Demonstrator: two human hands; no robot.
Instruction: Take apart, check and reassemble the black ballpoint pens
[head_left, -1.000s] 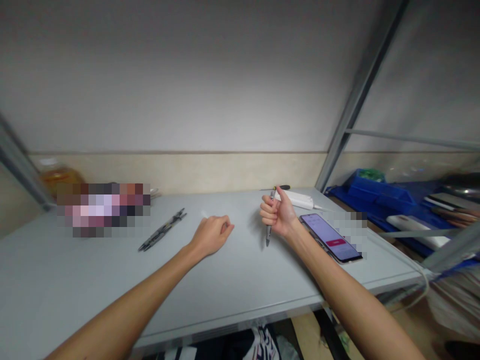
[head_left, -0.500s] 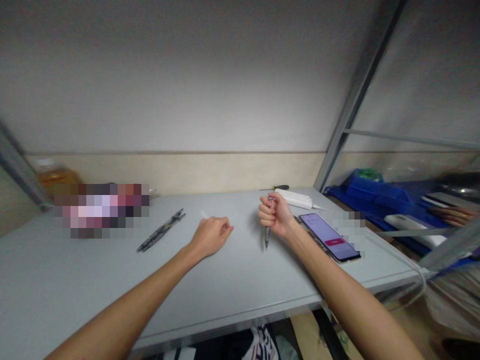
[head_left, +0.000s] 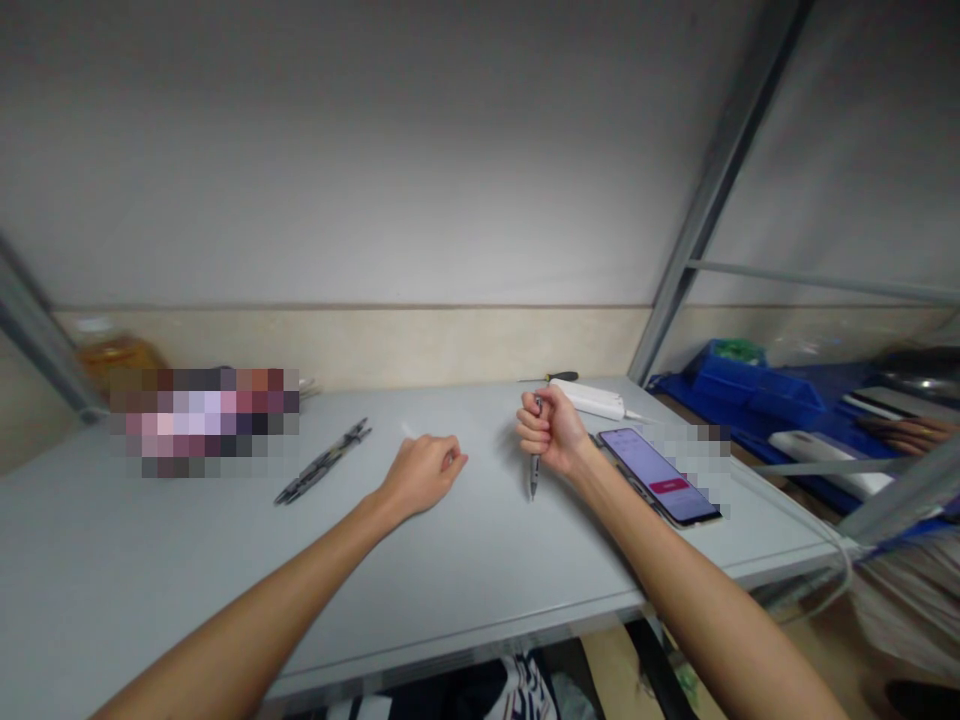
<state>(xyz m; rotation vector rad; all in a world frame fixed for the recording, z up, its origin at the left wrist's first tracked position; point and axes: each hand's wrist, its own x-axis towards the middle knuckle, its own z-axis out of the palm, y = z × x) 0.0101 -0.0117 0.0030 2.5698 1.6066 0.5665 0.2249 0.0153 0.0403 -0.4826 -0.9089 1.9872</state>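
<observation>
My right hand (head_left: 551, 430) is wrapped in a fist around a grey pen (head_left: 534, 475), which stands nearly upright with its tip pointing down near the tabletop. The thumb lies by the pen's top end. To the left, my left hand (head_left: 421, 475) rests on the grey table (head_left: 420, 610) with its fingers curled in a loose fist, and nothing shows in it. Further left lie several grey and black pens (head_left: 322, 462) side by side, apart from the hand. A phone (head_left: 660, 475) with a lit screen lies beside my right forearm.
Behind my right hand are a white power strip (head_left: 592, 399) and a screwdriver (head_left: 562, 377). A blurred-out patch (head_left: 202, 415) covers things at the back left, near a jar (head_left: 116, 360). Beyond a metal post (head_left: 694, 210), blue trays (head_left: 757, 390) stand at the right, where a person's hand (head_left: 911, 432) shows.
</observation>
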